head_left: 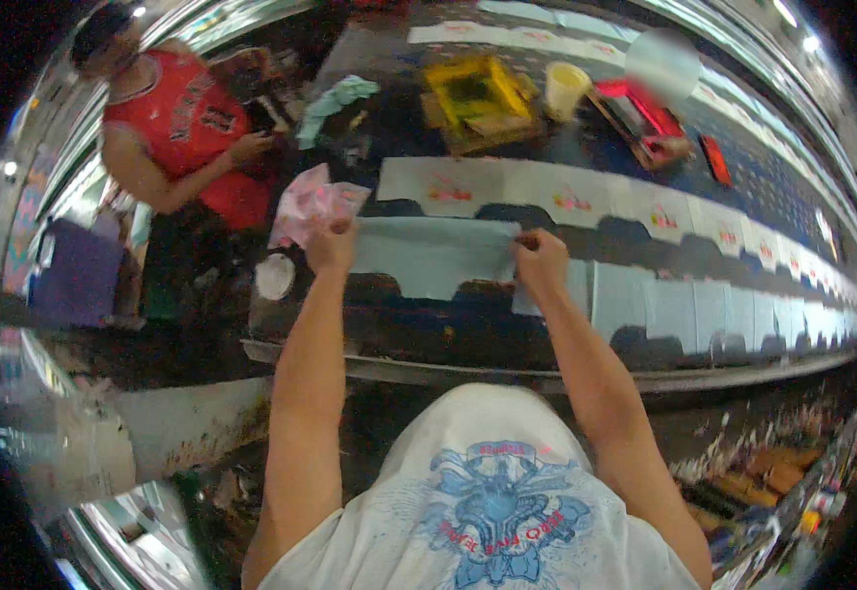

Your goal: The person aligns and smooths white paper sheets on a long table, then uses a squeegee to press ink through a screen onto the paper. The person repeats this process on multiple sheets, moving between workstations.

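Left hand (331,246): I see it gripping the pale-blue piece (438,251).
Right hand (542,261): gripping opposite end.
Pink bundle (313,205): beside left hand.

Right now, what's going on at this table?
The left hand and right hand hold a pale blue sheet by its ends, spread out over the dark table; whether it touches down is unclear. To its right, more blue sheets line the near edge; beyond it runs a row of white sheets. A pink bundle lies by the left hand. Farther back are a yellow frame and a cup. A co-worker in red is off to the left.
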